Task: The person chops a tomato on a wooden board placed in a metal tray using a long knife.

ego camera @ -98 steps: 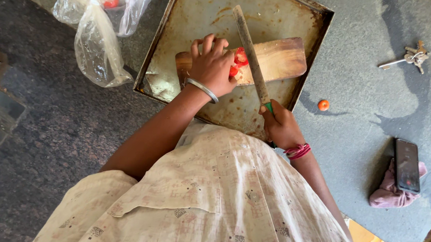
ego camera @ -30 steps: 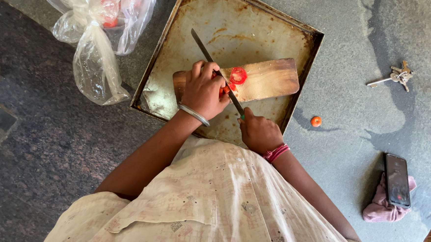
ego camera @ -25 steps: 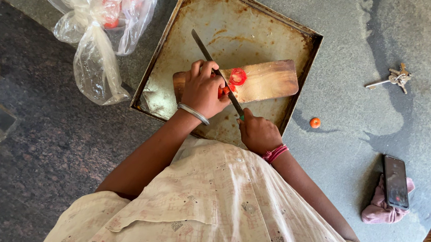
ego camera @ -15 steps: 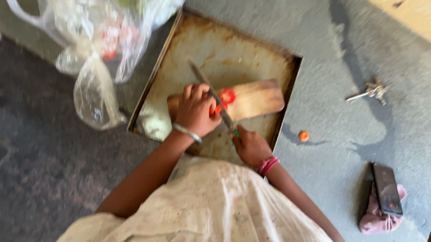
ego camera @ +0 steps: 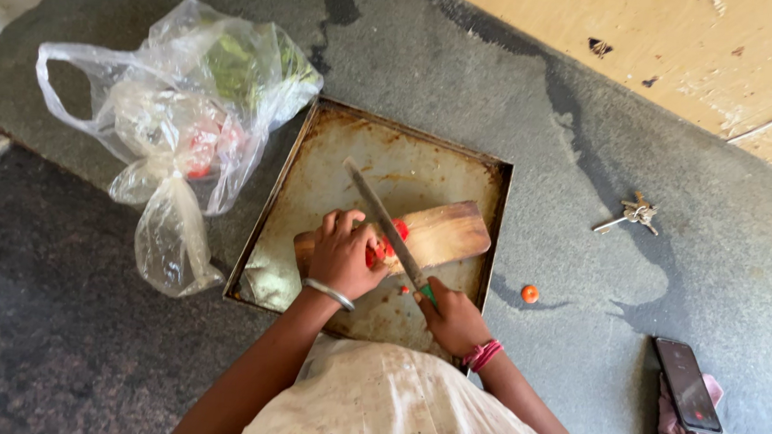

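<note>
Two hands, left (ego camera: 342,257) and right (ego camera: 453,317), one knife (ego camera: 385,228), probably one tomato (ego camera: 390,242).

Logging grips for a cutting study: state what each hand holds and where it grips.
Right hand grips the knife by its handle end. Left hand presses on the red tomato atop the wooden board.

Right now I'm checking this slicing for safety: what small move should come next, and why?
Probably curl the left hand's fingertips back before the knife presses down. That hand pins the red tomato on the wooden cutting board, and the blade lies right against its fingers, with the right hand in a shut grip on the handle.
</note>
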